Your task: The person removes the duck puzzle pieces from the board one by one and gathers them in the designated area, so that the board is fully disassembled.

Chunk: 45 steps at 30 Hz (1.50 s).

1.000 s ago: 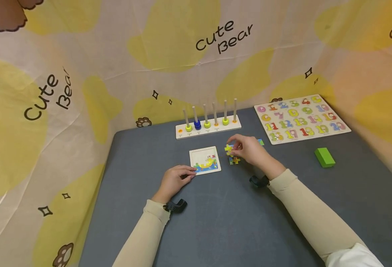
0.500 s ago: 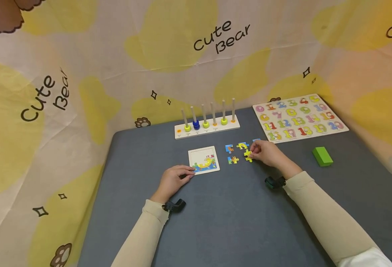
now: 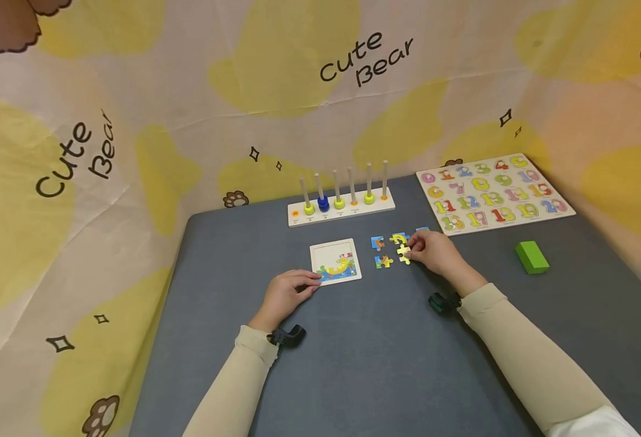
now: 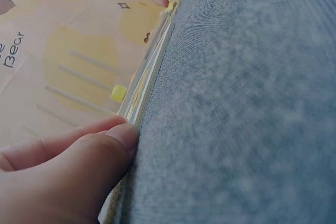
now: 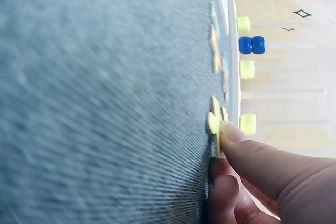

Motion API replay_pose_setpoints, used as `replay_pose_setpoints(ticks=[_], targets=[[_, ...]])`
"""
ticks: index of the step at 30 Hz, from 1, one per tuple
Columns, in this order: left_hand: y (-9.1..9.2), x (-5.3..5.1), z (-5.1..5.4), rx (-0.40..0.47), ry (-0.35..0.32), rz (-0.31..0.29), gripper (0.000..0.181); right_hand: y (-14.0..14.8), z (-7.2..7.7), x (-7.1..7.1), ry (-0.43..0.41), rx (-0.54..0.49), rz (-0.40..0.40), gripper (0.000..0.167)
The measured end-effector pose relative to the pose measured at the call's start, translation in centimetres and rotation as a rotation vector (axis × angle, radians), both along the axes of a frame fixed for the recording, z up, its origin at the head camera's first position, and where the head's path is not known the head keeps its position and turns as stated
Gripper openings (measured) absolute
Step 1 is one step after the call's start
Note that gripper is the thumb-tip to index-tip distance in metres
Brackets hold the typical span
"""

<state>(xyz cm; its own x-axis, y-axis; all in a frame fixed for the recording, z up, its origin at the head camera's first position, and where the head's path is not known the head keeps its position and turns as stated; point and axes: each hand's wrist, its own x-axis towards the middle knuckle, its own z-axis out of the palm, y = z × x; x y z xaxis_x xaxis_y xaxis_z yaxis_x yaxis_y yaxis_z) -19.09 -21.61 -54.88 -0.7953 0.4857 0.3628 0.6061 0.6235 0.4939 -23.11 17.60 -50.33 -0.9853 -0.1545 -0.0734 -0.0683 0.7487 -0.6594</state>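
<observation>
My left hand [image 3: 288, 296] pinches the near left corner of a square puzzle tray [image 3: 334, 244]; the left wrist view shows the thumb [image 4: 123, 136] and a finger at its edge. Joined pieces of a colourful picture fill the tray's lower part. To the right of the tray, my right hand [image 3: 435, 252] pinches a yellow jigsaw piece [image 3: 403, 255] low at the tabletop. In the right wrist view the thumb lies on that yellow piece [image 5: 216, 129]. Other loose jigsaw pieces [image 3: 377, 243] lie around it, one of them [image 3: 422, 229] partly hidden behind the right hand.
A white peg board [image 3: 342, 209] with upright rods and yellow and blue beads stands at the back. A number puzzle board [image 3: 495, 194] lies at the back right, with a green block [image 3: 531, 257] in front of it. A printed cloth wall [image 3: 298, 73] surrounds the table.
My right hand has moved right and down from above the loose pieces, bringing the yellow jigsaw piece to the tabletop. My left hand stays at the tray's corner.
</observation>
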Motion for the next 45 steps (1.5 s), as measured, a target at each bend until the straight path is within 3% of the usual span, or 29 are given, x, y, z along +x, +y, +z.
replay_pose_setpoints(ticks=[5, 12, 17, 23, 27, 32, 45], targets=[[-0.1, 0.0, 0.3, -0.002, 0.008, 0.0, 0.015, -0.5, 0.0, 0.2, 0.03, 0.031, -0.004, 0.016], [-0.2, 0.1, 0.7, 0.002, 0.006, 0.009, 0.015, -2.4, 1.0, 0.4, 0.154, 0.056, 0.027, 0.013], [-0.1, 0.0, 0.4, -0.014, 0.02, -0.011, 0.017, -5.6, 2.1, 0.7, 0.236, 0.042, 0.163, 0.01], [0.1, -0.3, 0.2, -0.06, 0.052, -0.063, 0.031, -10.1, 2.6, 0.5, 0.314, 0.153, 0.365, 0.02], [0.2, -0.4, 0.1, -0.061, 0.05, -0.089, 0.028, -12.1, 1.8, 0.1, 0.287, 0.245, 0.429, 0.028], [0.3, -0.3, 0.2, -0.062, 0.035, -0.089, 0.025, -13.0, 0.9, -0.1, 0.214, 0.299, 0.406, 0.035], [0.1, -0.1, 0.2, -0.07, 0.004, -0.046, 0.022, -13.6, 0.7, -0.8, 0.144, 0.21, 0.355, 0.032]])
